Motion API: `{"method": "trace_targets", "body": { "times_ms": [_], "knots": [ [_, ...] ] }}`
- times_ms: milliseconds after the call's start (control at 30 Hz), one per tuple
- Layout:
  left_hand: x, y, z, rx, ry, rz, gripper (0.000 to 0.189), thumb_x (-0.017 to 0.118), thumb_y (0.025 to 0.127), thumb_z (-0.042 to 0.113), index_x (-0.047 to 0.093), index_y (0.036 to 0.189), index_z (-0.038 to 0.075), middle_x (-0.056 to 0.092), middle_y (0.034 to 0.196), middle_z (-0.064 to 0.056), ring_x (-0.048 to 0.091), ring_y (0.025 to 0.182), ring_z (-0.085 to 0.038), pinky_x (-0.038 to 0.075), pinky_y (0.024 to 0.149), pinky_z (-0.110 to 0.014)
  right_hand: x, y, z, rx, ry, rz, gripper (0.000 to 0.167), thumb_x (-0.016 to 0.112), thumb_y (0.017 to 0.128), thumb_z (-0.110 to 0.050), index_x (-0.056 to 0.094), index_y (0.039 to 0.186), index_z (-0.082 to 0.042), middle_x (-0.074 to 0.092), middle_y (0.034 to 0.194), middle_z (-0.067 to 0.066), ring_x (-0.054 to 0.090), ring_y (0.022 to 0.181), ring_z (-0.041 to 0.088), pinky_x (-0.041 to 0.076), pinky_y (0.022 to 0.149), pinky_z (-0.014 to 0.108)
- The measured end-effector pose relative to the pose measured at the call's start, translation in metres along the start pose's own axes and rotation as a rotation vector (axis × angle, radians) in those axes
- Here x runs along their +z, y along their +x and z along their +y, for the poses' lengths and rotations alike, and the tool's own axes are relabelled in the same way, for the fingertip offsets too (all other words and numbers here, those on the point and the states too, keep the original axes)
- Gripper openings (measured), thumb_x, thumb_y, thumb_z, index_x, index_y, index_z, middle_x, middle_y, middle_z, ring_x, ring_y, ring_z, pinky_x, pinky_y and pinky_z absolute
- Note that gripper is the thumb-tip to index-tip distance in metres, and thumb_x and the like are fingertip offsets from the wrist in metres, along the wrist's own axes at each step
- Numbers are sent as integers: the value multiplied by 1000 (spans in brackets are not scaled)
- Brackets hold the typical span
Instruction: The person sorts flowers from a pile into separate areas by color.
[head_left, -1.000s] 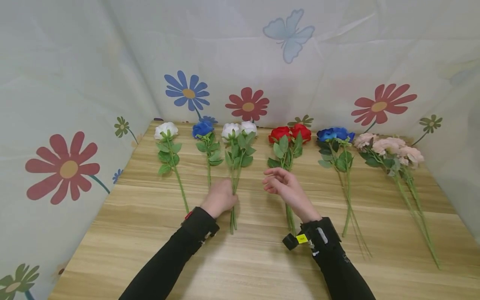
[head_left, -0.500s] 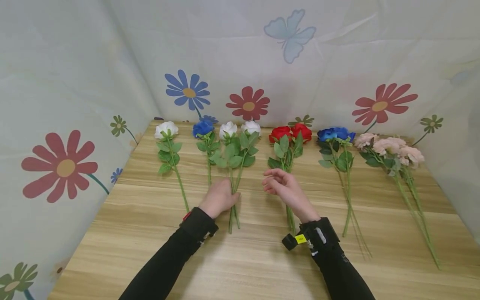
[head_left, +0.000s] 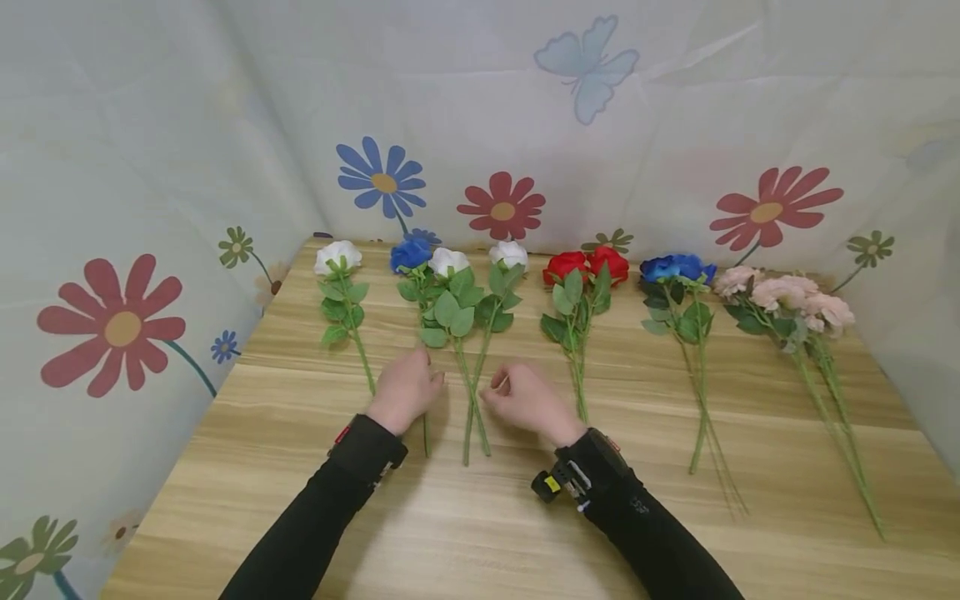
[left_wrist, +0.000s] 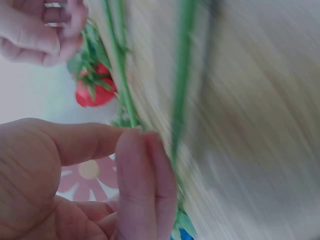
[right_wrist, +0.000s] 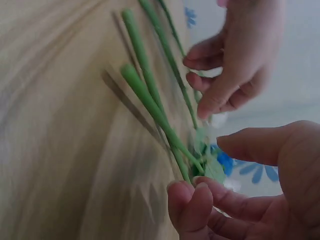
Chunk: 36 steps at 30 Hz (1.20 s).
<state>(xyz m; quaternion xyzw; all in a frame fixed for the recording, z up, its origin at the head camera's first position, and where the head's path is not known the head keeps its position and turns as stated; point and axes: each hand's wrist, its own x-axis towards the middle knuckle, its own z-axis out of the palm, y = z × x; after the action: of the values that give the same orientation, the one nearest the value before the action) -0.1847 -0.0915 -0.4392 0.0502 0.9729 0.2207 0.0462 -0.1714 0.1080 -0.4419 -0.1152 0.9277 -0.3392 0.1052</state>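
Two white roses (head_left: 448, 262) lie with crossed stems in the middle of the wooden table. Over the stem of a blue rose (head_left: 410, 252), just left of them, is my left hand (head_left: 405, 390). In the right wrist view its thumb and fingers stand apart, with no stem pinched. My right hand (head_left: 528, 402) is just right of the crossed white rose stems, fingers loosely bent. A gap shows between its thumb and fingers (right_wrist: 187, 200) in the right wrist view, and the fingertips are close to the stems; whether they touch, I cannot tell.
A single white rose (head_left: 339, 257) lies at the left. Two red roses (head_left: 585, 265), blue flowers (head_left: 677, 268) and pale pink flowers (head_left: 783, 293) lie in a row to the right. A flower-print cloth (head_left: 420, 75) hangs behind the table (head_left: 600, 533).
My left hand has let go of the white rose stems and moved left. The left white rose now lies against the blue one. My right hand has come left from the red roses.
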Motion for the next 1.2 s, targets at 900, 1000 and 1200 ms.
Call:
{"method": "trace_targets", "body": {
  "times_ms": [900, 1000, 1200],
  "knots": [
    [-9, 2, -32, -82, -99, -54, 34, 57, 96, 7, 55, 61, 7, 55, 51, -2, 52, 44, -14, 36, 44, -23, 18, -7, -11, 5, 236, 3, 11, 64, 96, -8, 61, 89, 0, 67, 66, 8, 63, 52, 14, 41, 48, 21],
    [-10, 0, -24, -43, -16, 15, 35, 60, 98, 12, 54, 64, 6, 50, 58, -3, 47, 50, -16, 36, 47, -26, 15, -9, -9, 19, 270, 41, 11, 64, 96, -8, 60, 89, -1, 68, 66, 9, 64, 52, 15, 40, 47, 21],
    [7, 2, 13, 110, -11, -11, 58, 63, 99, 24, 37, 47, 17, 31, 45, 7, 32, 41, -10, 27, 44, -24, 12, -9, -5, 66, 317, 83, 12, 65, 96, -10, 61, 89, -2, 70, 67, 15, 67, 54, 20, 35, 45, 20]
  ]
}}
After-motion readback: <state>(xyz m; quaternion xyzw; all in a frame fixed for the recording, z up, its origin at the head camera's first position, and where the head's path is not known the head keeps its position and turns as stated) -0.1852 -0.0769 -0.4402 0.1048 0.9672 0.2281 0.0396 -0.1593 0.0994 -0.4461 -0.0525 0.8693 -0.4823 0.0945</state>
